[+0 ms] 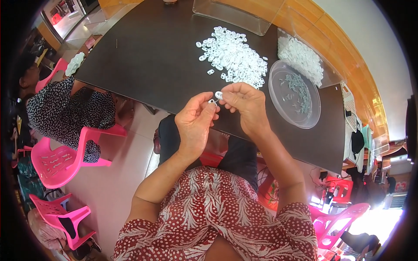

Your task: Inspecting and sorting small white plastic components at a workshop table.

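White looped piece [219, 95] in the right hand [250, 106], a second white piece [212, 102] in the left hand [193, 128].
Each is pinched, the two close together over the dark surface [143, 56]; just beyond lies a white heap [237, 58], with a clear round tray [284, 108] of grey-green bits [301, 93] to its right.

Two small white pieces are held just below the pile [235, 56], on its near side. The right piece [219, 94], rounded with an opening through it, shows its face, pinched in the right hand [249, 104]. The left piece [212, 102] (partly covered by fingertips) sits in the left hand [194, 125], slightly farther from the pile, close beside the other.
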### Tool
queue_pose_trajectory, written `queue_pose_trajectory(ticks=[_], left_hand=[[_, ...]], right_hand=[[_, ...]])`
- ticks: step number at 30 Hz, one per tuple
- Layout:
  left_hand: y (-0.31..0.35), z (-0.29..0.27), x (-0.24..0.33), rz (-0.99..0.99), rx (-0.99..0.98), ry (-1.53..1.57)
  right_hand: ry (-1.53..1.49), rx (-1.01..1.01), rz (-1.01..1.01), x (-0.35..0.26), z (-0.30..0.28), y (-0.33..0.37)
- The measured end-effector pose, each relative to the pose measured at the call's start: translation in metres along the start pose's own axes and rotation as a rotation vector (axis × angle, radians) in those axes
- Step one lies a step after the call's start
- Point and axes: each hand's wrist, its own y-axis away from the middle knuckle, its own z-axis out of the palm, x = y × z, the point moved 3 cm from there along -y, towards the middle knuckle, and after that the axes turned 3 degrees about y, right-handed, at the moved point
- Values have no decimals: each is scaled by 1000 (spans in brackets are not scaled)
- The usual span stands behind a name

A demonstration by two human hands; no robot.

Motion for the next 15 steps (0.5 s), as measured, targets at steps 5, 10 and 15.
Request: queue_pose_trajectory(ticks=[5,10,15], left_hand=[[3,-1,-1,24,39,-19],[1,-2,-4,46,55,-9],[1,-5,-6,46,54,27]], right_hand=[[23,59,-31,2,5,6],[20,95,-52,4,9,10],[-30,121,-105,9,14,11]])
